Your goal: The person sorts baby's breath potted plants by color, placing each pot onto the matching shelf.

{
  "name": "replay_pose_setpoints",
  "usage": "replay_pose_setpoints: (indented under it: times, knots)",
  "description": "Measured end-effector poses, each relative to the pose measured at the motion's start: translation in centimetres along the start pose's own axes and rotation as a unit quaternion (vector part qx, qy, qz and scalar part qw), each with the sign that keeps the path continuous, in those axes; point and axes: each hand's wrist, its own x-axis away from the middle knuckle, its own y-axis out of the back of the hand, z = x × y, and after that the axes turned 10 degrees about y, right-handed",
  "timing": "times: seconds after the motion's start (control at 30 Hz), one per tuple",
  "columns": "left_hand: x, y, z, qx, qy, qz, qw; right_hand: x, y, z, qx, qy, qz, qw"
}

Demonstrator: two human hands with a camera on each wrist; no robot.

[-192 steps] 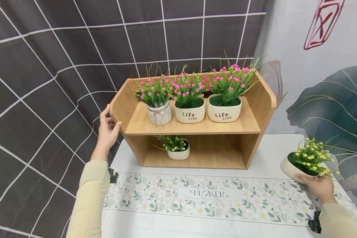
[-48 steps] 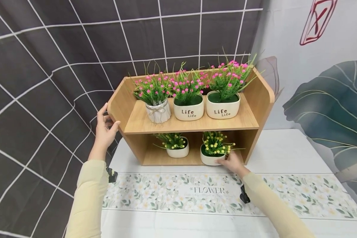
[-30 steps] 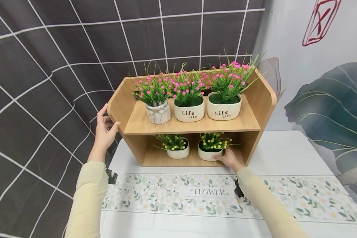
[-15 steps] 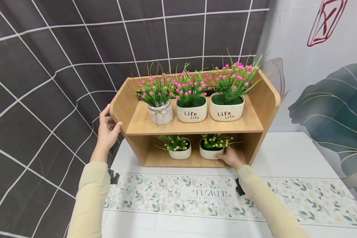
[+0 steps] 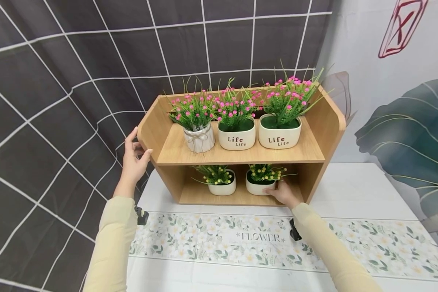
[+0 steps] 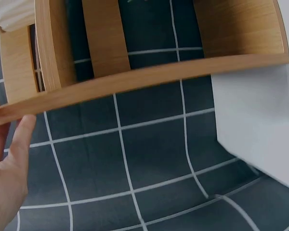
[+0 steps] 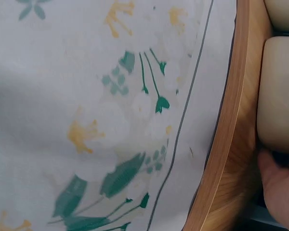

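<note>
My right hand [image 5: 284, 193] grips the right side of a white oval flowerpot [image 5: 256, 189] with yellow flowers. That pot stands upright on the lower level of a wooden shelf [image 5: 241, 157], and the fingers behind it are hidden. In the right wrist view, the thumb [image 7: 279, 192] lies against the pot [image 7: 284, 96]. A similar yellow-flowered pot [image 5: 222, 189] stands to its left. My left hand [image 5: 134, 164] touches the edge of the shelf's left side panel with thumb and forefinger spread apart; in the left wrist view the fingers [image 6: 23, 137] meet the panel [image 6: 135, 76].
The upper level bears a tied grey-white pot [image 5: 199, 140] and two "Life" pots [image 5: 237, 140], [image 5: 279, 138], all with pink flowers. A floral runner [image 5: 211, 237] crosses the white table [image 5: 350, 182] in front. Dark gridded cloth [image 5: 76, 61] hangs behind and at left.
My right hand has carried the yellow-flowered pot from the table's right side into the shelf's lower level, then slightly inward. Over the last half second it barely moves. The left hand stays at the panel.
</note>
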Motion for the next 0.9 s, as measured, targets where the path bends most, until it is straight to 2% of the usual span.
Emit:
replay_pose_setpoints:
  times: [0.13,0.23,0.37,0.53,0.63,0.73,0.9]
  knots:
    - [-0.3,-0.4,0.0,-0.004,0.001,-0.014,0.9999,0.3,0.5,0.3,0.032,-0.012,-0.004,0.9994]
    - [-0.6,-0.4,0.0,0.001,0.003,-0.010,0.9999,0.5,1.0,0.3,0.058,-0.013,-0.010,0.9982]
    - [-0.6,-0.3,0.3,0.007,0.008,-0.006,0.9999,1.0,1.9,0.6,0.079,0.016,-0.020,0.9965]
    - [-0.4,-0.5,0.6,0.019,0.031,0.000,0.9993,1.7,3.4,1.3,0.103,0.061,-0.033,0.9922]
    - [-0.1,-0.6,0.6,0.015,0.033,-0.008,0.9993,2.1,4.1,1.9,0.130,0.075,-0.037,0.9881]
    - [0.5,-0.9,0.5,0.000,0.021,-0.041,0.9989,2.6,4.8,2.5,0.151,0.081,-0.037,0.9845]
    - [2.1,-1.6,0.3,-0.020,0.009,-0.107,0.9941,4.1,5.6,3.6,0.183,0.103,-0.037,0.9770]
